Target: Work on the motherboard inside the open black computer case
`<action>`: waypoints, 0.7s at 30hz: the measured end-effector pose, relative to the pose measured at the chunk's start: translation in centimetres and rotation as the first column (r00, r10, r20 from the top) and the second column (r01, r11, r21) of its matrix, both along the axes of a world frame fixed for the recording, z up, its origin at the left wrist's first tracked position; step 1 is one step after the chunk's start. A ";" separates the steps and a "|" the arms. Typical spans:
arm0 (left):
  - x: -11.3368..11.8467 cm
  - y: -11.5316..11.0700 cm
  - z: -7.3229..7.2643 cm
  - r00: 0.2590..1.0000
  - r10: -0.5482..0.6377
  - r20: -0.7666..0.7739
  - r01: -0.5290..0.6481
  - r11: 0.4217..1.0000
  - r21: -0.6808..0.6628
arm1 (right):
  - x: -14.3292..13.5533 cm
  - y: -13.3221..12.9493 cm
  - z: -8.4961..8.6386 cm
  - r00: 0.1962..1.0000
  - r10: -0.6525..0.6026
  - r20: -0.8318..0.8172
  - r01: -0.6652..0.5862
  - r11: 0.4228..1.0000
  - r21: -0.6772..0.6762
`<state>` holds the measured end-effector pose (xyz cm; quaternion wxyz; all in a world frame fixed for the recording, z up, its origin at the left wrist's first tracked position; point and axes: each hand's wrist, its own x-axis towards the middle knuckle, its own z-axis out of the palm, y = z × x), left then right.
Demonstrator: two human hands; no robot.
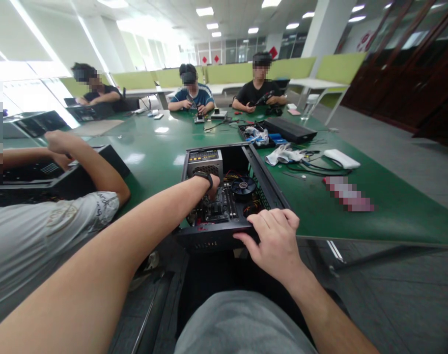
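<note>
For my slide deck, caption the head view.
Left hand inside an open computer case, right hand holding its near edge.

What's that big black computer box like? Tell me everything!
The black computer case lies open-side up on the green table, its near end at the edge. It looks like metal, with a hole-patterned right wall. Inside are a gray power supply, a circuit board, a dark round fan and colored wires. The left hand reaches inside; the right hand holds the near rim.
</note>
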<state>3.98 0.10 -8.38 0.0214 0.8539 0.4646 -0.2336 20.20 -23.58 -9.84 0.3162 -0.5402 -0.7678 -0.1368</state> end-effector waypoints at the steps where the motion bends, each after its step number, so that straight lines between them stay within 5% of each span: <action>1: 0.0 0.0 0.0 1.000 -0.005 -0.025 0.005 1.000 0.000 | 0.0 0.0 0.0 1.000 0.001 0.001 -0.001 1.000 0.001; 7: 0.3 0.1 0.2 0.988 -0.015 -0.154 0.013 1.000 -0.013 | 0.0 0.0 0.0 1.000 0.002 0.001 -0.002 1.000 -0.001; 21: 0.6 -0.4 0.6 0.992 0.009 -0.128 -0.010 1.000 -0.010 | 0.0 0.0 0.0 1.000 0.003 0.003 -0.003 1.000 -0.005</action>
